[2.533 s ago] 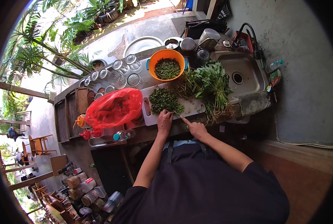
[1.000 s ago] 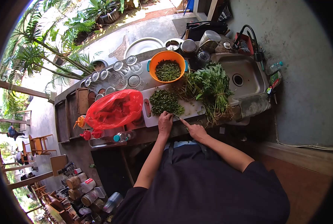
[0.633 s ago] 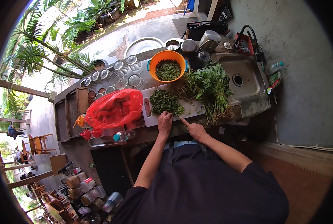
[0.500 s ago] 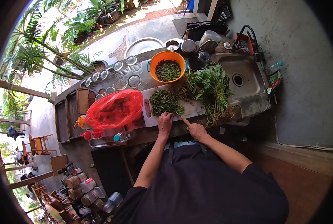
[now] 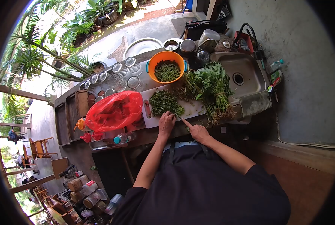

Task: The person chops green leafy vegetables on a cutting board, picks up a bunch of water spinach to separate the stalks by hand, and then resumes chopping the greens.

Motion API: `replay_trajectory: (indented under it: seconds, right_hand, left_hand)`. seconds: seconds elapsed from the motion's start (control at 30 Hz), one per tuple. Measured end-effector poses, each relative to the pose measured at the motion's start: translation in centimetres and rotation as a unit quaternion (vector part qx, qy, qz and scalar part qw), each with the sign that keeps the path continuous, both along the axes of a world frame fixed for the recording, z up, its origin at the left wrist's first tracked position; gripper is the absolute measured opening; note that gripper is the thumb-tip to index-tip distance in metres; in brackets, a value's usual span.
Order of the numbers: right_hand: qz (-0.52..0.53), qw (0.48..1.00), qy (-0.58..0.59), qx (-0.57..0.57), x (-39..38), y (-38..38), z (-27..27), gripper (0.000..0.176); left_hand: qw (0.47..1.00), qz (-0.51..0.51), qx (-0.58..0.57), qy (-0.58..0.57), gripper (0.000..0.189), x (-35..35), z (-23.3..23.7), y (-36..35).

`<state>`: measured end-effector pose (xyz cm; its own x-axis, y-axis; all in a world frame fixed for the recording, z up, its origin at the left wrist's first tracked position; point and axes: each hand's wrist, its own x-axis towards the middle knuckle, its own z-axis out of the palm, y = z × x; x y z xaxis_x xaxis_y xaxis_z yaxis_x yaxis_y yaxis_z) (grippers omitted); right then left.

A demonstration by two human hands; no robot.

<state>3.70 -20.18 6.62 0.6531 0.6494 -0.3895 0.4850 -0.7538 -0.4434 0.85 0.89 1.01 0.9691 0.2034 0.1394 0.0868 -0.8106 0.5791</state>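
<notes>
My left hand is closed at the near edge of the white cutting board, its fingertips pressed on some leafy greens. Behind those fingers lies a heap of chopped greens. My right hand is wrapped round a knife, the index finger stretched toward the blade; most of the handle is hidden. The blade reaches the greens beside my left fingertips. To the right lies a big bunch of uncut leafy stems, roots toward me. An orange basin with chopped leaves stands behind the board.
A red plastic bag sits left of the board, near a bottle with a blue cap. Upturned glass jars stand behind it. The steel sink is at right, with metal pots at the back.
The view has shifted very slightly. Both hands stay at the board's near edge, the knife still against the greens.
</notes>
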Motion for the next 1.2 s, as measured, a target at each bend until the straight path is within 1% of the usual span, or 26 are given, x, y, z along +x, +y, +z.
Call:
replay_trajectory:
  seconds: [0.17, 0.27, 0.33, 0.47, 0.53, 0.6, 0.77, 0.93, 1.03, 1.2]
  right_hand:
    - [0.003, 0.999, 0.005, -0.031, 0.4, 0.9, 0.5, 0.079]
    - [0.005, 0.999, 0.002, -0.034, 0.8, 1.3, 0.6, 0.078]
    - [0.006, 0.999, 0.004, -0.035, 0.9, 1.4, 0.6, 0.077]
    - [0.005, 1.000, 0.005, -0.028, 0.4, 1.1, 0.0, 0.078]
    - [0.006, 1.000, 0.002, -0.025, 0.2, 1.1, 0.0, 0.079]
    - [0.001, 0.999, 0.027, -0.025, 0.2, 1.1, -0.1, 0.080]
    - [0.001, 1.000, 0.008, 0.010, 0.5, 1.4, -2.8, 0.082]
    - [0.009, 1.000, 0.007, 0.008, 0.6, 0.6, -3.1, 0.083]
    - [0.012, 1.000, 0.019, -0.013, 0.5, 0.1, -2.9, 0.083]
    - [0.011, 1.000, -0.019, 0.017, 0.5, 0.7, -3.7, 0.084]
  left_hand:
    - [1.000, -0.017, -0.008, 0.006, 0.014, -0.2, 0.4, 0.2]
    - [0.999, -0.012, -0.026, 0.019, 0.017, -0.3, -0.4, 0.3]
    - [0.998, 0.012, -0.057, -0.005, 0.021, -0.4, -0.5, 0.1]
    - [0.999, 0.013, -0.030, -0.019, 0.016, -0.7, -0.5, -0.1]
    - [0.999, 0.019, -0.048, -0.009, 0.023, -0.7, -0.7, 0.1]
    - [0.999, 0.020, -0.049, -0.010, 0.022, -0.6, -0.7, 0.1]
    - [0.998, 0.023, -0.052, -0.010, 0.019, -0.5, -0.1, -0.2]
    - [0.998, 0.035, -0.042, -0.011, 0.015, -0.4, -0.1, -0.4]
    - [0.999, 0.032, -0.031, -0.015, 0.015, -0.4, -0.4, -0.3]
    - [0.998, 0.032, -0.047, -0.026, 0.015, -0.4, -0.6, -0.3]
